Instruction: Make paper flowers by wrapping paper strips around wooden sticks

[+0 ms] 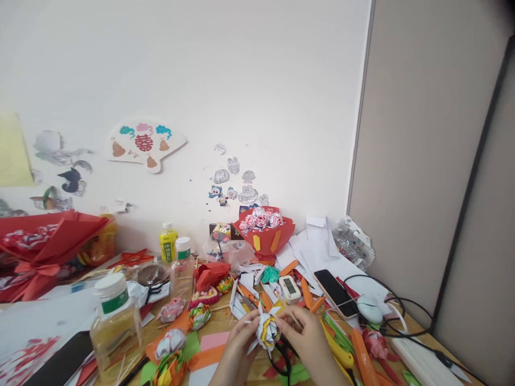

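Observation:
A white and yellow folded paper flower (266, 329) is held up in front of me between both hands. My left hand (237, 343) is closed on its left side, with the fingertips against the white petals. The fingers of my right hand (304, 335) pinch its right edge, and a thin tan stick (296, 320) shows by those fingers. Below the flower, the black handles of what look like scissors (286, 364) lie partly hidden by my right hand. Finished paper flowers (171, 343) in white, orange and green lie to the left of my hands.
Paper scraps cover the wooden table. Clear jars (115, 327) with white lids stand left, near a yellow bottle (168, 244). A red-wrapped bouquet (265, 236) stands against the wall. Rightward are a white timer (289, 289), a phone (336, 292), a mouse (370, 309), a power strip (422, 356) and cables.

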The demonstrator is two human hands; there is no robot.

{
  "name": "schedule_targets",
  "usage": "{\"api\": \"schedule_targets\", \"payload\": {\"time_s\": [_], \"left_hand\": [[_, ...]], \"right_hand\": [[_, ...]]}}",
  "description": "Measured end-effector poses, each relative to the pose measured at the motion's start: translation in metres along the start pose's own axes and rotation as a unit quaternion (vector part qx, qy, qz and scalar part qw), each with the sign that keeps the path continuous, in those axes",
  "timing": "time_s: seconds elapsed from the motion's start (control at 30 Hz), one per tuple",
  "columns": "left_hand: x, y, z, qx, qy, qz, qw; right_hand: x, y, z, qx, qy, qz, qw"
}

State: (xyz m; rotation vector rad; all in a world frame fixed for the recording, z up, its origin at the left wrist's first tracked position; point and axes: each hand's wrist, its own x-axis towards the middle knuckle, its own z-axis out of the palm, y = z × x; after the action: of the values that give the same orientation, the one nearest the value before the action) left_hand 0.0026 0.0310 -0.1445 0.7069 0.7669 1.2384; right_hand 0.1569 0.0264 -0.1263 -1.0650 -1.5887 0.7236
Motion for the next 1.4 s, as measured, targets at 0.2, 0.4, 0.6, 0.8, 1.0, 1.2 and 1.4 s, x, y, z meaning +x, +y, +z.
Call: {"api": "schedule_targets", "payload": {"time_s": [0.2,0.4,0.6,0.8,1.0,1.2,1.4], "left_hand": [[0.0,0.0,0.001,-0.009,-0.015,0.006,1.0],[-0.002,0.0,0.003,-0.021,-0.017,0.012,1.0],[-0.003,0.001,0.004,-0.026,-0.027,0.01,0.999],[0.001,-0.001,0.002,-0.011,-0.008,0.003,1.0],[0.001,-0.001,0.001,-0.013,-0.002,-0.007,1.0],[0.002,-0.004,-0.001,-0.02,-0.001,-0.002,1.0],[0.003,-0.004,-0.003,-0.023,0.023,-0.001,0.999]], "right_hand": [[-0.007,0.002,0.002,-0.123,0.027,-0.083,0.989],[-0.006,0.001,0.004,-0.107,-0.006,-0.053,0.993],[-0.006,0.005,0.005,-0.145,0.043,-0.066,0.986],[-0.003,0.007,0.005,-0.114,-0.016,-0.039,0.993],[-0.006,0.008,0.003,-0.271,0.088,-0.188,0.94],[-0.008,-0.001,0.001,-0.384,0.117,-0.312,0.861],[-0.007,-0.007,0.001,-0.409,0.14,-0.342,0.834]]}}
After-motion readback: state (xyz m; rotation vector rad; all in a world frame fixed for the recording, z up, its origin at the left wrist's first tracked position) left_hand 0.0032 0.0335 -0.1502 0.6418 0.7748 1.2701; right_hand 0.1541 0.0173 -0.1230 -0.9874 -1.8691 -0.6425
